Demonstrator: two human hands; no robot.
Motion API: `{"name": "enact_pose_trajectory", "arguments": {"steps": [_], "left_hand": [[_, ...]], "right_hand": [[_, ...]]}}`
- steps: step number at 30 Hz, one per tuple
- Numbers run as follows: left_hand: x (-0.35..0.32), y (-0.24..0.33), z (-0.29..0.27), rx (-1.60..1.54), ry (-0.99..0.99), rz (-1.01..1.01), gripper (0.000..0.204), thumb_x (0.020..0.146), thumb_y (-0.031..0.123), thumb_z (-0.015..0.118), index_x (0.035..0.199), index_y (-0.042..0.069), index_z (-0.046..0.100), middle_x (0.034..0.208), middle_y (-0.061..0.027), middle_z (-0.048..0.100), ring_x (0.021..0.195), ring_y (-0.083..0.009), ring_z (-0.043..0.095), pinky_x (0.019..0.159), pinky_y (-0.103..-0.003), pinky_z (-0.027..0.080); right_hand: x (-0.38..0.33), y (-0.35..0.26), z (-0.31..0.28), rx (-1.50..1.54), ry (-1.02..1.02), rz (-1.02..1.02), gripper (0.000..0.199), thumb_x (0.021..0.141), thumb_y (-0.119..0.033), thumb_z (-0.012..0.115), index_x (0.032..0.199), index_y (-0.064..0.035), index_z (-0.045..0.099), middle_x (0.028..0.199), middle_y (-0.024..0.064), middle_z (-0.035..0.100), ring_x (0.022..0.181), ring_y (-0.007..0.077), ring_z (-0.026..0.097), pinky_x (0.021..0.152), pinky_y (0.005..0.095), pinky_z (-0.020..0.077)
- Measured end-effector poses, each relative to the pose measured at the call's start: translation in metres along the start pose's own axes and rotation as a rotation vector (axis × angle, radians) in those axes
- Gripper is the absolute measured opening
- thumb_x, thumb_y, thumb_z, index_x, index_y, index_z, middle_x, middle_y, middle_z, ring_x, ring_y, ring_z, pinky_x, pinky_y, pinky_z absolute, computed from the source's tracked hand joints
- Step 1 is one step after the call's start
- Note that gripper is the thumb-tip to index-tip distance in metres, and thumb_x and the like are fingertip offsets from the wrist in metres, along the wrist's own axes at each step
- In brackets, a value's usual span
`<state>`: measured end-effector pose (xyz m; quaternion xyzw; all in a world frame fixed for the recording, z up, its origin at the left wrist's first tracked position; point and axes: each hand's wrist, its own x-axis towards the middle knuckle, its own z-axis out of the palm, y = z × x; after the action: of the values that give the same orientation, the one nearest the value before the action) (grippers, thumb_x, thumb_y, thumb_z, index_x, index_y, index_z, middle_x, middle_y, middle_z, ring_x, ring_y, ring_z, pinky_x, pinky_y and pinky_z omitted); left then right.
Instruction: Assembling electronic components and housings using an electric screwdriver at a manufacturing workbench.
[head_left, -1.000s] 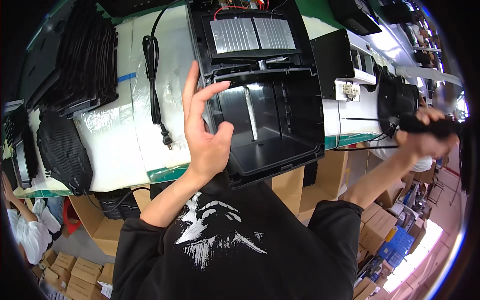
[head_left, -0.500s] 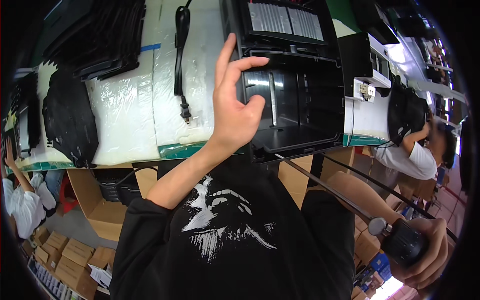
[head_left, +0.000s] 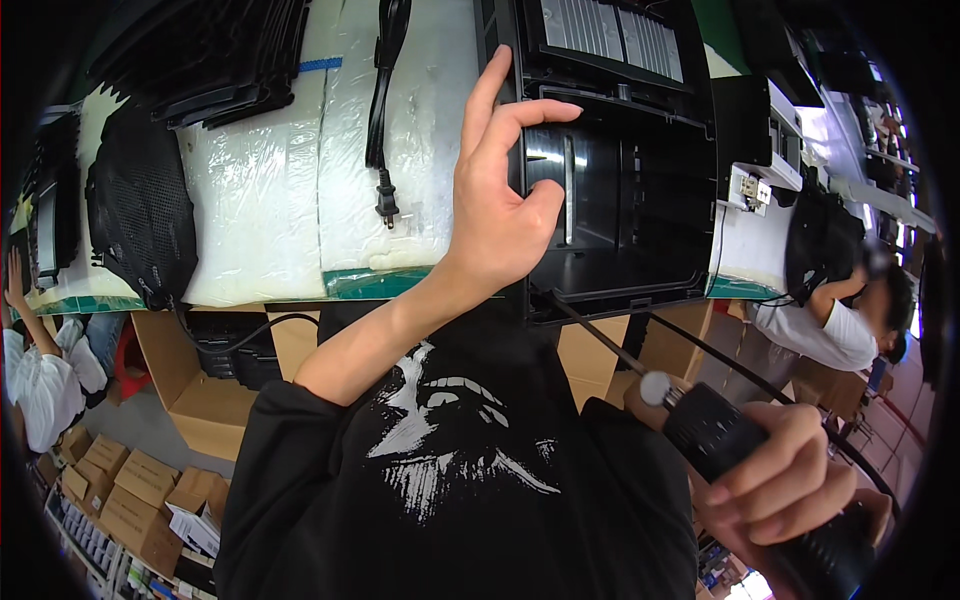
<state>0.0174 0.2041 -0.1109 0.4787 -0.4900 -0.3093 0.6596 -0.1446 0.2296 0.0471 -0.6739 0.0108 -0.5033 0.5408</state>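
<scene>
A black plastic housing (head_left: 640,290) lies open before me, its deep cavity facing up and ribbed silver metal plates (head_left: 610,42) at its far end. My left hand (head_left: 505,215) is at the housing's left wall, fingers spread, with one fingertip reaching over the rim. Its thumb is bent at the same wall. At lower right my right hand (head_left: 790,480) grips a black electric screwdriver (head_left: 715,430) with a round silver piece at its nose. The screwdriver's long thin shaft (head_left: 605,338) points at the housing's near edge; whether the tip touches is unclear.
A black power cord (head_left: 385,130) lies on the plastic-wrapped white bench top (head_left: 260,220). Stacked black parts (head_left: 220,60) and a black mesh bag (head_left: 145,205) stand left. A white-and-black device (head_left: 765,140) stands right. A cardboard box (head_left: 200,400) sits below. Other people work on both sides.
My right hand has brought the screwdriver inward and nearer the housing, so its body shows more fully. The view has shifted slightly; my left hand keeps its pose at the housing wall.
</scene>
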Motion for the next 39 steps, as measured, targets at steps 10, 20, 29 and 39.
{"name": "enact_pose_trajectory", "arguments": {"steps": [10, 20, 29, 39], "left_hand": [[0.001, -0.001, 0.004, -0.008, -0.034, 0.023, 0.050, 0.059, -0.008, 0.045, 0.105, 0.006, 0.058, 0.143, -0.0191, 0.024, 0.134, -0.0287, 0.023, 0.108, -0.038, 0.016], [0.001, -0.002, 0.005, -0.017, -0.037, 0.024, 0.050, 0.059, -0.008, 0.044, 0.105, 0.006, 0.057, 0.143, -0.0192, 0.023, 0.134, -0.0282, 0.023, 0.107, -0.037, 0.016], [-0.002, 0.005, 0.009, -0.074, 0.065, 0.004, 0.044, 0.058, -0.012, 0.043, 0.096, 0.005, 0.059, 0.141, -0.0203, 0.027, 0.133, -0.0279, 0.025, 0.106, -0.035, 0.019], [-0.003, 0.011, 0.012, -0.103, 0.130, -0.065, 0.043, 0.056, -0.014, 0.040, 0.086, 0.007, 0.062, 0.139, -0.0204, 0.031, 0.124, -0.0300, 0.039, 0.097, -0.035, 0.034]], "right_hand": [[-0.020, 0.005, 0.000, -0.101, 0.066, 0.129, 0.031, 0.071, -0.011, 0.067, 0.089, 0.0019, 0.047, 0.067, 0.0095, 0.055, 0.048, 0.0177, 0.055, 0.045, 0.0247, 0.0499], [-0.029, 0.015, 0.001, -0.165, 0.065, 0.228, 0.019, 0.064, 0.008, 0.068, 0.073, 0.0025, 0.052, 0.068, 0.0152, 0.060, 0.055, 0.0250, 0.060, 0.047, 0.0273, 0.0528], [-0.021, 0.033, 0.023, -0.169, 0.051, 0.193, 0.011, 0.063, 0.004, 0.065, 0.069, 0.0012, 0.057, 0.058, 0.0132, 0.058, 0.049, 0.0236, 0.059, 0.032, 0.0210, 0.0218], [-0.033, 0.041, 0.022, -0.179, 0.063, 0.115, 0.015, 0.058, 0.006, 0.067, 0.067, 0.0008, 0.057, 0.057, 0.0125, 0.057, 0.048, 0.0225, 0.059, 0.032, 0.0202, 0.0255]]}}
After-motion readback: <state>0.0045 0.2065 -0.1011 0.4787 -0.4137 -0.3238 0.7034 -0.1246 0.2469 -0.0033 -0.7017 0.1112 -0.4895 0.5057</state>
